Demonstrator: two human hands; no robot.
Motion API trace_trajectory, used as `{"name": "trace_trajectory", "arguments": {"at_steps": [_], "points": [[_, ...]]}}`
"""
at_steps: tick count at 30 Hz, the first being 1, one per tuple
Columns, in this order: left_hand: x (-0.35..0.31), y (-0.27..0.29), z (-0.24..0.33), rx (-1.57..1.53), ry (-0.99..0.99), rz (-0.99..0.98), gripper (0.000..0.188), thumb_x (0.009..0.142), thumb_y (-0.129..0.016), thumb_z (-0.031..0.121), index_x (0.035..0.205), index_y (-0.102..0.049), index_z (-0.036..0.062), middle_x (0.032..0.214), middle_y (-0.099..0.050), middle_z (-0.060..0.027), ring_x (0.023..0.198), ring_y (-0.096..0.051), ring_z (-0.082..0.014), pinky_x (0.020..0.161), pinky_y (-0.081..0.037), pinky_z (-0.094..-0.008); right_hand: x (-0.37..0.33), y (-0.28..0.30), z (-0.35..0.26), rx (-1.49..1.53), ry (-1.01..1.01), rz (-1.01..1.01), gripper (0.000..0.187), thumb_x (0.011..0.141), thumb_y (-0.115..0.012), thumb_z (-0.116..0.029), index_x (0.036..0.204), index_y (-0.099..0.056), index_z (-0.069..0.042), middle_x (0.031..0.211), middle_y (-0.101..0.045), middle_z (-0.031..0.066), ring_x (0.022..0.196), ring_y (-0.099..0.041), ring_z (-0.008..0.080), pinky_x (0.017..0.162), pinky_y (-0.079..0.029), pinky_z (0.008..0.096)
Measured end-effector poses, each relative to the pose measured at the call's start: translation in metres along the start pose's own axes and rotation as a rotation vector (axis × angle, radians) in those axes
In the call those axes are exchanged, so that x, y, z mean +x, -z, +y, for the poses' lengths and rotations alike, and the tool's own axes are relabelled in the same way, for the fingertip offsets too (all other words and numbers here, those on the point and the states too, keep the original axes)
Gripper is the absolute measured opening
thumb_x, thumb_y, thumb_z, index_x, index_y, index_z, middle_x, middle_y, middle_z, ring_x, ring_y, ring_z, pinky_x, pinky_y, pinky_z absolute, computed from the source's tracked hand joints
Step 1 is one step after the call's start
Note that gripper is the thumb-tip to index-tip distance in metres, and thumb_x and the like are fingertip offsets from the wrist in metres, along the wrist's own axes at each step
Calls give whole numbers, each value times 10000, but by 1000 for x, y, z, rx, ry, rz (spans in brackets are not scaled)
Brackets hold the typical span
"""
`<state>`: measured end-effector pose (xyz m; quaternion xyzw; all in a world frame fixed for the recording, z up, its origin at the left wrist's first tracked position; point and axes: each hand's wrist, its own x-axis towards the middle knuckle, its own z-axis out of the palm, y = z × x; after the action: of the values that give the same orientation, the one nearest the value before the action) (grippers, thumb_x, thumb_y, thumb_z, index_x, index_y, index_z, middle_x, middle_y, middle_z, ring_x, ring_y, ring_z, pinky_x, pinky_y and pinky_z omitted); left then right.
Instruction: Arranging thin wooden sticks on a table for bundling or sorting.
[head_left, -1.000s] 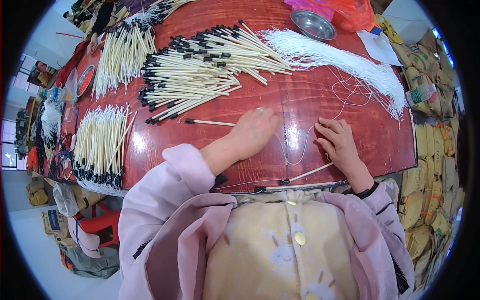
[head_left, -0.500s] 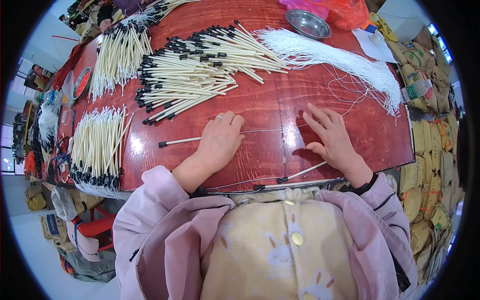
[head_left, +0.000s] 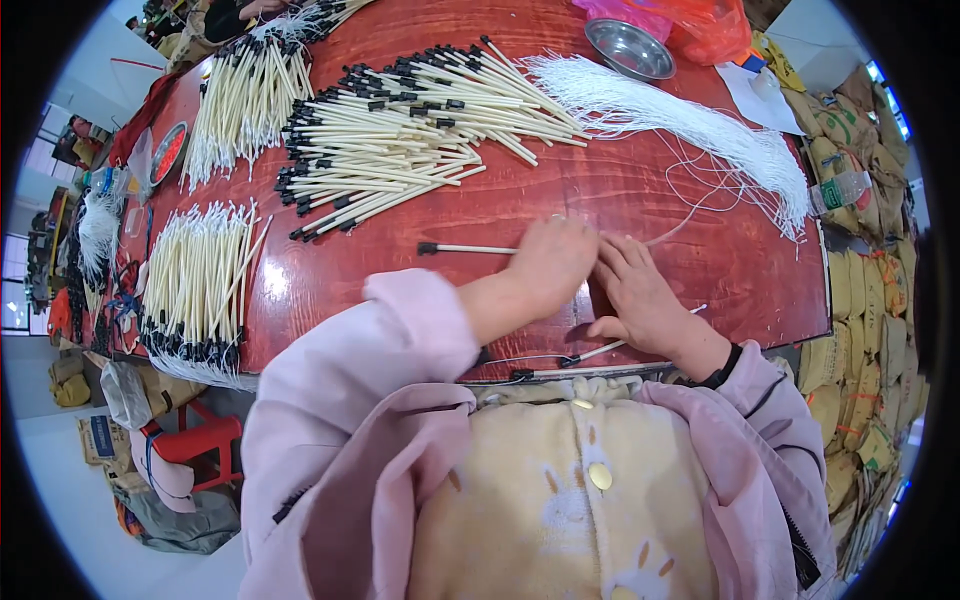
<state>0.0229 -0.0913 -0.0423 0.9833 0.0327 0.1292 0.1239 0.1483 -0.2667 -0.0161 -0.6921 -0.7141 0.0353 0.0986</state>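
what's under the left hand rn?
The left hand covers one end of a cream stick with a black tip on the red table. The covered end and any string there are hidden.

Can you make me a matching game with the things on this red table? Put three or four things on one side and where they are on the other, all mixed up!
Things:
1. metal bowl
2. white strings
3. single stick
4. red stool

Places:
A. on the floor, left of the table
B. held by the left hand
C. far edge of the table, beside the pink bag
D. spread in a long bundle on the table's right side

Pairs: 1-C, 2-D, 3-B, 4-A
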Motion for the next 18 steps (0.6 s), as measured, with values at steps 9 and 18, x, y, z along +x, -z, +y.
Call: {"name": "trace_trajectory", "arguments": {"at_steps": [9,18], "points": [[-17,24,18,-32,87,43,221,828,-721,128,1004,-603,65,1015,-595,-124,982,-614,-315,814,-483,-461,-26,16,27,125,-203,224,935,910,-524,-679,1506,-415,34,1569,-395,207,1384,-396,419,1156,-314,512],[-25,19,-4,21,85,84,140,844,-668,93,966,-600,78,954,-587,-112,955,-608,-307,797,-469,-445,-39,6,39,-80,-148,6,954,951,-382,-739,1533,-393,16,1607,-354,202,1429,-355,409,1187,-275,501]]}}
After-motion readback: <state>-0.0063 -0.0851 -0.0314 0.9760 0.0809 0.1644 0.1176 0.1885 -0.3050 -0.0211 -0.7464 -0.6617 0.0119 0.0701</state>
